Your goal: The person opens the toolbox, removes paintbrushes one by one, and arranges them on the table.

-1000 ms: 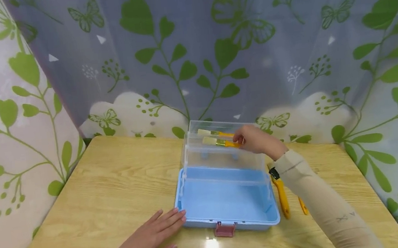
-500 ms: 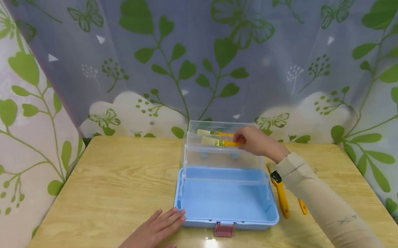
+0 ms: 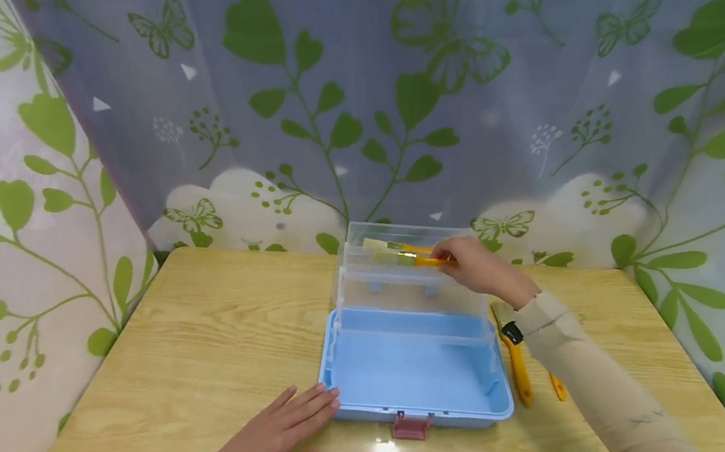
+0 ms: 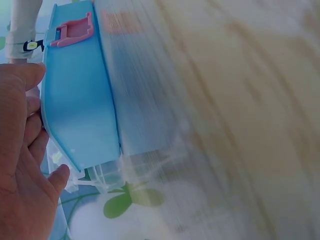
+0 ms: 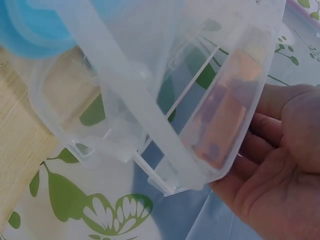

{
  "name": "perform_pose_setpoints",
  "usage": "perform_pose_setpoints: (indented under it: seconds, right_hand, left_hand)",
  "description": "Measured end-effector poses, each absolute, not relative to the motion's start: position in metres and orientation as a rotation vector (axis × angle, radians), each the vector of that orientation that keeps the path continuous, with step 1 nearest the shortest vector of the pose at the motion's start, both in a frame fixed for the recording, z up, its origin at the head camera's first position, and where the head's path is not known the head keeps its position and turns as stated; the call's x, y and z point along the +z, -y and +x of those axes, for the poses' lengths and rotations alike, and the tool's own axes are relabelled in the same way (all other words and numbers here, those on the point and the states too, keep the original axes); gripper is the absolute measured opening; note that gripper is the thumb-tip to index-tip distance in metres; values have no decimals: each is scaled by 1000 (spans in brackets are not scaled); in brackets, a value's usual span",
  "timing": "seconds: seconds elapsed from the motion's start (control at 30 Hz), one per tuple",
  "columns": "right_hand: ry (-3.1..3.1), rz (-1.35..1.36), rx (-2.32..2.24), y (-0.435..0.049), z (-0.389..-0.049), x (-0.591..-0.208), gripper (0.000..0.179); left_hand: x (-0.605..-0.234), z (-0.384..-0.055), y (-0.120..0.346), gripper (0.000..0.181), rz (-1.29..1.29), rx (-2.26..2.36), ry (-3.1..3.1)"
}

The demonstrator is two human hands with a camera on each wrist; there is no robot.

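An orange-handled paintbrush [image 3: 432, 260] with pale bristles is pinched by my right hand [image 3: 480, 266] at its handle end, over the clear upper tray [image 3: 355, 256] of an opened box. Behind it in the same tray lies a second paintbrush [image 3: 398, 246]. Through the clear plastic in the right wrist view, orange handles [image 5: 222, 125] show blurred beside my curled fingers. My left hand [image 3: 263, 446] has its fingers extended, fingertips touching the front left corner of the blue box base [image 3: 412, 369]. In the left wrist view the thumb and fingers lie along the base's side [image 4: 77, 105].
To the right of the base, a wider brush [image 3: 516, 357] with an orange handle lies on the wooden table [image 3: 232, 315]. Another orange handle [image 3: 558, 386] shows partly under the right sleeve. A pink latch [image 3: 411, 425] juts from the base's front. Leaf-patterned curtains [image 3: 349, 108] stand behind.
My right hand has drawn slightly right with the pinched paintbrush, which has turned so its metal band and bristles look narrower. The left hand keeps its place.
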State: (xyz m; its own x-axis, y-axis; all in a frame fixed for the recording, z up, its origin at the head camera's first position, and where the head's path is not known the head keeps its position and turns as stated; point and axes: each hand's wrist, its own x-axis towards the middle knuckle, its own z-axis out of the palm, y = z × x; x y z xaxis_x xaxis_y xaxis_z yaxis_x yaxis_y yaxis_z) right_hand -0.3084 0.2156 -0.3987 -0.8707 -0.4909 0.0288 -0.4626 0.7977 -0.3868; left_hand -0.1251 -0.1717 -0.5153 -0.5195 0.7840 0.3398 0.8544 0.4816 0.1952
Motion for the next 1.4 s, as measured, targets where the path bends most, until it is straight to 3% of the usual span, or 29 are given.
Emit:
perform_pose_setpoints:
  seconds: [0.57, 1.4]
  right_hand:
    - [-2905, -768, -696, -216, -292, -390, 25]
    - [-2884, -630, -666, -224, -299, -393, 21]
  left_hand:
    - [-516, -125, 172, 68, -1404, -496, 2491]
    - [-515, -125, 169, 69, -1414, -526, 2486]
